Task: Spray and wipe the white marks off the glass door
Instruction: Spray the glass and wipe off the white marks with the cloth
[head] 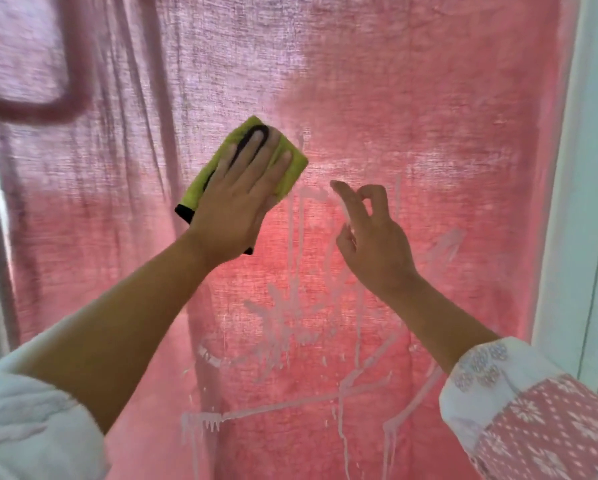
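Left hand (pixel 233 202), fingers flat, presses a folded yellow-green cloth (pixel 296 169) with black trim against the glass door (pixel 429 150). Right hand (pixel 373 237) hovers beside it, loosely curled, empty. Dripping white marks (pixel 290 317) streak the glass below. The woven pink curtain (pixel 117 202) behind is blurred at upper left.

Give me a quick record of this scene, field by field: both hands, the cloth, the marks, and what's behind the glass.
left hand: flat on the cloth, pressing it to the glass
right hand: raised by the glass, loosely curled, holding nothing
cloth: yellow-green, black edging
marks: white, dripping, mostly below the cloth and hands
behind glass: pink curtain
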Motion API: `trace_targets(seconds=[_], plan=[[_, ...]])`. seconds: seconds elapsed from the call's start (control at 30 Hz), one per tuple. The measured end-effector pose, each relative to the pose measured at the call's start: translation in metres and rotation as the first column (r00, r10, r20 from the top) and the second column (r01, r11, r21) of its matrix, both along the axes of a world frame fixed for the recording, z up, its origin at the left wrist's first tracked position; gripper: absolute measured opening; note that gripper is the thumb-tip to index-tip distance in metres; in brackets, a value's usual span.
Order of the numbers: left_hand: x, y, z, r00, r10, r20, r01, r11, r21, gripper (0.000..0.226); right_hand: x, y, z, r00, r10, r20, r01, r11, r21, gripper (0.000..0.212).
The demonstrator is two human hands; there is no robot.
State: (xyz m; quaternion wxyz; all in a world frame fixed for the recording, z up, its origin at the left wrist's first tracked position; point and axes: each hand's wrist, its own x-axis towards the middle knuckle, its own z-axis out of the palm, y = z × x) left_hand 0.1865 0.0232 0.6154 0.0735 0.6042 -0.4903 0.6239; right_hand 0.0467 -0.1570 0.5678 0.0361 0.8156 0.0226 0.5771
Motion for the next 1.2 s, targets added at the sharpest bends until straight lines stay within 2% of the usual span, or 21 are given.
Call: trace_targets(seconds=[0.07,0.1,0.17,0.23,0.3,0.47,0.63,0.73,0.83,0.9,1.0,1.1,1.2], plan=[[0.007,0.018,0.007,0.998,-0.004,0.067,-0.002,0.996,0.086,0.05,-0.002,0.001,0.007,0.997,0.051,0.051,-0.054,0.998,0.045,0.06],[0.011,0.024,0.011,0.998,-0.008,0.068,0.004,0.999,0.052,0.051,-0.004,0.003,0.012,0.994,0.072,0.08,-0.078,0.994,0.07,0.061],[0.014,0.025,0.014,0.998,-0.039,-0.043,0.029,0.978,-0.207,0.051,-0.007,0.009,0.029,0.983,0.112,0.144,-0.133,0.98,0.146,0.063],[0.011,0.015,0.009,0.977,-0.084,-0.198,-0.028,0.863,-0.504,0.051,-0.006,0.021,0.049,0.969,0.138,0.203,-0.18,0.962,0.205,0.064],[0.008,0.002,0.002,0.958,-0.108,-0.266,-0.081,0.787,-0.611,0.051,-0.002,0.034,0.066,0.963,0.14,0.23,-0.188,0.961,0.203,0.061],[0.006,0.001,-0.019,0.96,-0.106,-0.257,-0.047,0.85,-0.525,0.052,0.006,0.045,0.059,0.977,0.123,0.173,-0.159,0.963,0.216,0.049],[0.004,0.005,-0.044,0.964,-0.101,-0.245,-0.022,0.89,-0.455,0.052,0.006,0.04,0.03,0.984,0.074,0.16,-0.116,0.955,0.272,0.053],[0.008,0.012,-0.055,0.963,-0.105,-0.249,-0.007,0.912,-0.41,0.052,0.002,0.041,0.017,0.987,0.08,0.14,-0.118,0.952,0.284,0.048],[0.009,0.017,-0.059,0.967,-0.104,-0.232,0.011,0.929,-0.371,0.052,0.0,0.048,-0.002,0.982,0.071,0.178,-0.132,0.924,0.359,0.049],[0.01,0.02,-0.058,0.969,-0.111,-0.222,0.027,0.938,-0.346,0.053,-0.006,0.047,-0.01,0.982,0.023,0.189,-0.096,0.918,0.385,0.054],[0.013,0.025,-0.05,0.971,-0.091,-0.22,0.017,0.948,-0.318,0.054,-0.025,0.033,-0.008,0.988,-0.052,0.143,0.0,0.94,0.34,0.055],[0.007,0.016,-0.021,0.97,-0.065,-0.236,-0.026,0.932,-0.362,0.053,-0.046,0.01,-0.002,0.988,-0.13,0.077,0.104,0.955,0.278,0.056],[-0.011,-0.013,0.014,0.933,-0.083,-0.351,-0.108,0.865,-0.491,0.057,-0.061,-0.008,-0.002,0.986,-0.157,0.054,0.136,0.949,0.285,0.057]])
